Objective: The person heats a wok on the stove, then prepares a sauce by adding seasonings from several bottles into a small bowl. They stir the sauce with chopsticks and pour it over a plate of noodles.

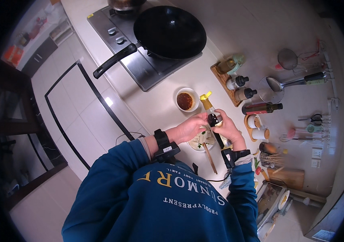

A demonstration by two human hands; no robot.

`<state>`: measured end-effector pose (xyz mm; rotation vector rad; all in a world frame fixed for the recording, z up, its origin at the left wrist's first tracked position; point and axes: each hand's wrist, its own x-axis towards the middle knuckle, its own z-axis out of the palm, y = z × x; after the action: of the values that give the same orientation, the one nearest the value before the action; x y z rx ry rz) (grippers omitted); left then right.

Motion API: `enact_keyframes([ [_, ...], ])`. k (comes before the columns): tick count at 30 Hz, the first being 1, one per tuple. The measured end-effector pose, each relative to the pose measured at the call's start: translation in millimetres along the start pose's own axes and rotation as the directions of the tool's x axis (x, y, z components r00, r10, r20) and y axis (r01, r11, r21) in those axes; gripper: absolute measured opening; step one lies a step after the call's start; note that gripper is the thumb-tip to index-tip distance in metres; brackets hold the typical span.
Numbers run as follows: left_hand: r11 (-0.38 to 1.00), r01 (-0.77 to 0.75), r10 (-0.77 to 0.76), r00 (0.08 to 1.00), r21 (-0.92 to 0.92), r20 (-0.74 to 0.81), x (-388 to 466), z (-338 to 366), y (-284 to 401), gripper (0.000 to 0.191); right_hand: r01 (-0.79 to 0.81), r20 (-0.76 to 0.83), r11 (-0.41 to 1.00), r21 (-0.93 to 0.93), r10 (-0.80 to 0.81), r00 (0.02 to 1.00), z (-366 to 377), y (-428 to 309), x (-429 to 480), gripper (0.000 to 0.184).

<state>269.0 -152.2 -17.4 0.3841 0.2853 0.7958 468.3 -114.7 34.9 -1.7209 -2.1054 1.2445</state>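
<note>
My right hand [228, 128] grips a glass bottle of dark liquid [213, 119], which has a yellow flip cap [205, 96] standing raised. My left hand [190, 129] is at the bottle's left side, its fingertips close against the glass; whether they grip it is unclear. Just beyond the hands sits a white bowl [196, 99] of reddish-brown sauce [185, 101]. Partly hidden beneath my hands lies a plate [193, 147] of pale cut strips [202, 137] with green leaf bits. A pair of wooden chopsticks [210, 158] rests with one end at the plate.
A black wok [170, 31] stands on the gas hob [147, 74], its handle [114, 60] jutting over the counter's left edge. Seasoning jars [235, 82] on a wooden stand [225, 86] and a dark bottle [258, 108] line the wall side. Utensils, including a ladle [274, 84], hang there.
</note>
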Motion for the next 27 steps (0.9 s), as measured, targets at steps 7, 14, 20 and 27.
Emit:
enact_keyframes([
  [7, 0.997, 0.030, -0.034, 0.998, -0.067, -0.051, 7, -10, -7, 0.036, -0.021, 0.018, 0.999, -0.035, 0.022, 1.000, -1, 6, 3, 0.078],
  [14, 0.994, 0.063, -0.067, 0.997, -0.084, -0.044, 9, -16, -12, 0.039, -0.033, 0.041, 0.999, -0.040, 0.035, 0.999, -1, 10, 6, 0.077],
  [20, 0.994, 0.071, -0.074, 0.997, -0.080, -0.036, 7, -16, -11, 0.042, -0.058, 0.061, 0.997, -0.048, 0.061, 0.996, 0, 9, 9, 0.079],
  [27, 0.994, 0.062, -0.062, 0.998, -0.087, -0.001, 8, -17, -11, 0.043, -0.075, 0.087, 0.997, -0.031, 0.077, 0.993, -1, 10, 12, 0.079],
])
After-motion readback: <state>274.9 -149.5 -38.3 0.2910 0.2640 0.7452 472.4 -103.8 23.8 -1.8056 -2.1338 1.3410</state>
